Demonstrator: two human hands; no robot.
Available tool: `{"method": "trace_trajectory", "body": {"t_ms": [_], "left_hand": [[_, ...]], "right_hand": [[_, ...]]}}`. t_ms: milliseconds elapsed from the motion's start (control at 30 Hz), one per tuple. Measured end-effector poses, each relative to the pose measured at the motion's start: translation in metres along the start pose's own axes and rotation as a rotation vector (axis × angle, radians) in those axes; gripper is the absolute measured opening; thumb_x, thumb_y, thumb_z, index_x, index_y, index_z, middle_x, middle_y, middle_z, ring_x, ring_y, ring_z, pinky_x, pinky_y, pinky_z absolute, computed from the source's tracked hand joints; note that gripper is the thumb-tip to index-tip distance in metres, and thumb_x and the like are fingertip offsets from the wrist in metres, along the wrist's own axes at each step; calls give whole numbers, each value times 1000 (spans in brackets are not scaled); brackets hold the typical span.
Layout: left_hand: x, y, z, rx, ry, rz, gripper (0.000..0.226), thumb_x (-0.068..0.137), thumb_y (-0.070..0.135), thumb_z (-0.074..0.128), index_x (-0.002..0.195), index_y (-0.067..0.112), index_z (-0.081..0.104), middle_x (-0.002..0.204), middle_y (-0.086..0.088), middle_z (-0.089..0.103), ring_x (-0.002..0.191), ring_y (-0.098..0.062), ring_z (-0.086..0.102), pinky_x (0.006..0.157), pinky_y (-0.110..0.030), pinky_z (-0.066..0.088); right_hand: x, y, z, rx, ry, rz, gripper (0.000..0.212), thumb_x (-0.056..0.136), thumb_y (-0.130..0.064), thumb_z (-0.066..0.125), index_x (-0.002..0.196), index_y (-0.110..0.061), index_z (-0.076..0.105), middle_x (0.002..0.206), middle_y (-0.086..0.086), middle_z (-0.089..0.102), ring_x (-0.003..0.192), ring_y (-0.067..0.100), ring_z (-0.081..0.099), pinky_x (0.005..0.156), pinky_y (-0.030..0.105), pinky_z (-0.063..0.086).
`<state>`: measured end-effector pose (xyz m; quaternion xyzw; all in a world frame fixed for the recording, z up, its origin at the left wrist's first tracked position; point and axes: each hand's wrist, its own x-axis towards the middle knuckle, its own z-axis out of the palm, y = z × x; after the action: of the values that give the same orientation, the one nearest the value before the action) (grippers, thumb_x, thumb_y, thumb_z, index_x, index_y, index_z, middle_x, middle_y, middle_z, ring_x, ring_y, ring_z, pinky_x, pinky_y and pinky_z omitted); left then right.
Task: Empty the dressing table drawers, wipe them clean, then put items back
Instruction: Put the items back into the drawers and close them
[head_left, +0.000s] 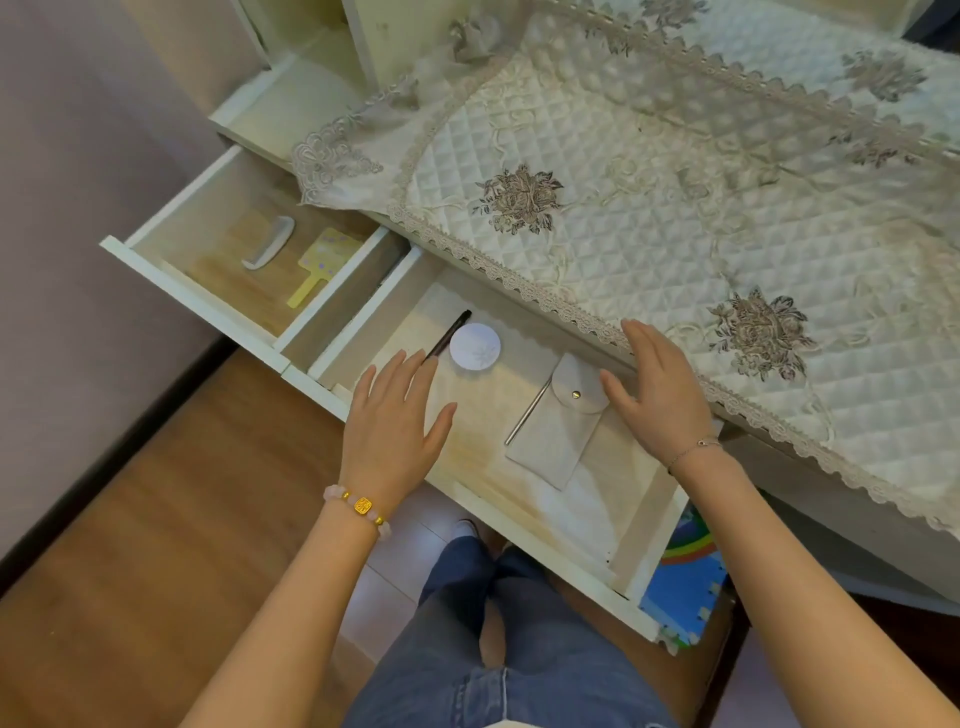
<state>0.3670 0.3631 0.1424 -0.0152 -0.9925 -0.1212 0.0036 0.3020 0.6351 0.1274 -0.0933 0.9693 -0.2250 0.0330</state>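
- Two drawers of the white dressing table (248, 111) stand pulled out side by side, a narrow drawer (197, 304) on the left and a wide drawer (483, 448) on the right.
- The wide drawer holds four things: a dark pencil (448, 335) lying slantwise near the back left, a round white case (475, 347) just beside it, a beige pouch (557, 431) with a snap flap lying flat towards the right, and a thin metal rod (527, 413) along the pouch's left edge.
- The narrow drawer holds a white comb (270, 243) and a yellow hand mirror (321, 262), lying apart on its wooden bottom.
- The left hand (395, 426) is spread flat over the left part of the wide drawer, fingers straight, gripping nothing; its fingertips lie near the pencil's lower end, and contact cannot be made out.
- The right hand (660, 387) is likewise spread with straight fingers and holds nothing, above the drawer's right back part, just beside the pouch flap.
- A pink bead bracelet (358, 506) with gold pieces sits on the left wrist, a thin chain (693, 449) on the right.
- A quilted lace-edged cloth (623, 171) with embroidered flowers covers the tabletop, its scalloped edge hanging over the wide drawer's back.
- Below are blue jeans (493, 649), wooden flooring (156, 519) and a colourful foam mat (680, 587).
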Motion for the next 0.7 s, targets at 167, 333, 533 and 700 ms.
{"method": "trace_trajectory", "body": {"t_ms": [167,333,533,700], "left_hand": [[-2,5,5,-3,-2,-58,51,93,34,51,136,7,45,141,-11,46,136,-28,35,113,-44,20],[-8,6,19,-73,15,-131,51,93,34,52,136,8,45,141,-10,45,136,-27,35,112,-42,22],[-34,8,45,-577,105,-559,56,95,35,47,144,15,29,153,-2,23,140,-15,20,109,-24,17],[-51,13,61,-1225,-2,-1043,50,97,41,41,139,15,36,147,-2,36,134,-19,34,108,-34,29]], "right_hand": [[22,30,7,-71,-105,21,64,94,-38,45,147,-11,22,155,6,22,144,21,16,117,47,15],[30,51,17,-155,-233,6,67,95,-43,39,149,-16,11,158,0,5,146,18,1,118,44,3],[32,59,18,-107,-208,-28,65,95,-40,43,149,-18,15,158,-1,10,146,17,4,118,43,5],[30,60,22,-134,-201,-19,67,95,-41,42,149,-19,12,158,-3,6,146,15,1,118,41,0]]}}
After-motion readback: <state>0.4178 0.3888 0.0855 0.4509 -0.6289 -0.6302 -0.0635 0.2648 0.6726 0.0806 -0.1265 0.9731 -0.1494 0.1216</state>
